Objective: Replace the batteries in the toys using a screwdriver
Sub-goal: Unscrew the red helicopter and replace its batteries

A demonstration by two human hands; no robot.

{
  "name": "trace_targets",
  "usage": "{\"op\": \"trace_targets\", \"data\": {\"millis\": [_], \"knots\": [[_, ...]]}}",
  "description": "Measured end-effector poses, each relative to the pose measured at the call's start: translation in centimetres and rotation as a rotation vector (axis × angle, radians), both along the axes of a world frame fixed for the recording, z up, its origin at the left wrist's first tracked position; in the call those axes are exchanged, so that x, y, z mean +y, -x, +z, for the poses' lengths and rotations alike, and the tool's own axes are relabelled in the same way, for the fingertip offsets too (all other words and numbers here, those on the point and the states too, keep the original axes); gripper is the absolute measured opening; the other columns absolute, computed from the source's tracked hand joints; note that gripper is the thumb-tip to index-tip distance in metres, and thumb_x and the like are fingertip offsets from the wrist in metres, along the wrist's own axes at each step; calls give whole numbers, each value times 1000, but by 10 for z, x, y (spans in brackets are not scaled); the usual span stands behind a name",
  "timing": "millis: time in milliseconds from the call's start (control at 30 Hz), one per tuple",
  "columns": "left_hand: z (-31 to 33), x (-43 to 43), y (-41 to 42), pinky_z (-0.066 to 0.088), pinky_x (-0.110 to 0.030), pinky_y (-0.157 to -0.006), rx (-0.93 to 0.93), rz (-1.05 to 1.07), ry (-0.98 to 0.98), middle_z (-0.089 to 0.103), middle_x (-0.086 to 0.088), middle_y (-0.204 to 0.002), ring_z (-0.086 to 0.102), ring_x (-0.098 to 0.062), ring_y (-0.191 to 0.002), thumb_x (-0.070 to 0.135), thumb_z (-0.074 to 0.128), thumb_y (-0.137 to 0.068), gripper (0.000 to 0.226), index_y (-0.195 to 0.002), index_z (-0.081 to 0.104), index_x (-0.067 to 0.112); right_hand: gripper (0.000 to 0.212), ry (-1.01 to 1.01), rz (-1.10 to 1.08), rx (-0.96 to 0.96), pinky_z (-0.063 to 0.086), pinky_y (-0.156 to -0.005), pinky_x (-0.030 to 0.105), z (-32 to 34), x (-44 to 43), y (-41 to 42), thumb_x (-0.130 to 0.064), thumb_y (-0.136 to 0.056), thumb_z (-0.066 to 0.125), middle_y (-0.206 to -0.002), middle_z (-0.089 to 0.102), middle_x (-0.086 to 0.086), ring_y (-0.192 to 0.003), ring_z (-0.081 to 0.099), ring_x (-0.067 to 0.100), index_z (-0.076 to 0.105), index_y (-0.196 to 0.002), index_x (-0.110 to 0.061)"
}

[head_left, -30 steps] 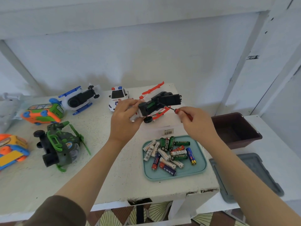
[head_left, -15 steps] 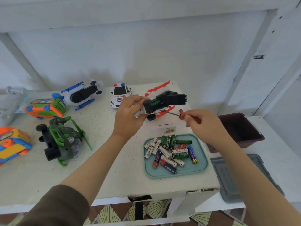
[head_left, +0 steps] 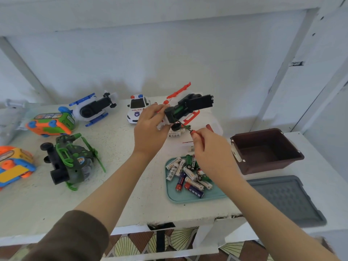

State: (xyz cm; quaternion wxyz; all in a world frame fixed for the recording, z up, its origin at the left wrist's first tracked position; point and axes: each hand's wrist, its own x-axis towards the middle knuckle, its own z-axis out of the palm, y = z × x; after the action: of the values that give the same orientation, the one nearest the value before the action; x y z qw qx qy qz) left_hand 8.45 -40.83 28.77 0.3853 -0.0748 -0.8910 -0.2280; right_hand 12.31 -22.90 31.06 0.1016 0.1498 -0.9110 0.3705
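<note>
White wall and shelf framing stand behind a white table (head_left: 37,204) that fills your head view.

Your left hand (head_left: 150,129) grips a red-and-white helicopter (head_left: 188,108), fingers curled round its body, and holds it up off the table with the black underside turned toward you. Something green shows inside that underside. Your right hand (head_left: 209,147) pinches a red-handled screwdriver (head_left: 192,132) between thumb and fingers. The thin shaft slants up and left, and its tip meets the lower edge of the helicopter's black base, near a black wheel.

Just below your right hand a teal tray (head_left: 188,200) sits near the table's front right corner, with a heap of batteries (head_left: 188,178) in it: white, green, and red-and-blue ones lying crosswise on each other. Your wrist hides some of them. A few loose white batteries (head_left: 174,135) lie on the table under the held toy.

Behind your left hand a police car (head_left: 137,110) is parked facing you. Farther left a blue-and-white helicopter (head_left: 94,110) lies on its side, a green-and-orange bus (head_left: 50,123) sits beside it, and a dark green helicopter (head_left: 69,162) lies nearer to you. A yellow-and-orange toy (head_left: 13,166) is cut off by the left edge.

On a lower surface to the right stand a brown bin (head_left: 267,149) and, in front of it, a grey lid (head_left: 286,200).
</note>
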Motion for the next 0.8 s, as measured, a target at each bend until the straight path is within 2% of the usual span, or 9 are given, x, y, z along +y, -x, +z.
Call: {"op": "trace_targets", "data": {"millis": [67, 133, 300, 400, 467, 533, 667, 800], "knots": [[-1, -2, 1, 46, -35, -90, 3, 12, 43, 69, -15, -109, 63, -36, -107, 0, 77, -73, 38, -110, 71, -1, 29, -19, -25, 12, 32, -53, 20, 0, -3, -3, -30, -102, 38, -71, 52, -6, -59, 47, 4, 61, -98, -13], [-3, -3, 1, 46, -37, -90, 3, 29, 65, 69, -15, -109, 63, -38, -107, -2, 79, -72, 39, -110, 71, -1, 30, -47, -41, 28, 34, -56, 27, -1, -3, -8, -30, -103, 37, -70, 53, -3, -60, 49, 13, 59, -94, -12], [-6, -12, 1, 54, -50, -88, 30, 48, 64, 70, -16, -108, 62, -40, -105, 0, 76, -73, 36, -109, 72, 1, 31, -89, -111, 0, 45, -59, 34, 3, 6, -13, -28, -103, 37, -77, 61, 2, -56, 49, 15, 54, -83, -11], [-7, -18, 1, 54, -58, -83, 62, 22, 107, 70, -13, -107, 62, -38, -105, 0, 77, -74, 34, -108, 72, 3, 31, -237, -151, -39, 31, -60, 28, 8, 16, -10, -30, -103, 34, -74, 52, 0, -64, 46, 17, 54, -89, -12], [-6, -19, 1, 53, -61, -82, 75, 17, 130, 70, -14, -107, 63, -39, -104, -2, 79, -74, 35, -107, 73, 4, 33, -238, -161, -54, 30, -60, 28, 10, 21, -9, -30, -103, 34, -75, 53, 0, -68, 49, 19, 59, -94, -10], [-5, -19, 2, 51, -64, -85, 107, 18, 165, 71, -15, -106, 64, -40, -103, -2, 79, -74, 34, -107, 73, 3, 34, -199, -168, -63, 36, -61, 30, 13, 23, -9, -30, -102, 36, -78, 60, 3, -69, 55, 21, 61, -94, -8], [-5, -21, 2, 43, -62, -100, 167, 22, 270, 71, -13, -106, 64, -38, -106, -1, 73, -77, 33, -109, 73, 5, 34, -164, -175, -76, 34, -59, 30, 16, 25, -7, -31, -102, 38, -75, 61, 5, -67, 54, 20, 60, -90, -8], [-4, -18, -2, 35, -58, -104, 149, 52, 216, 72, -11, -104, 64, -38, -107, 6, 74, -75, 31, -106, 73, 5, 32, -131, -157, -100, 41, -61, 32, 13, 26, -5, -30, -101, 40, -74, 60, 3, -66, 55, 18, 61, -89, -9]]}}
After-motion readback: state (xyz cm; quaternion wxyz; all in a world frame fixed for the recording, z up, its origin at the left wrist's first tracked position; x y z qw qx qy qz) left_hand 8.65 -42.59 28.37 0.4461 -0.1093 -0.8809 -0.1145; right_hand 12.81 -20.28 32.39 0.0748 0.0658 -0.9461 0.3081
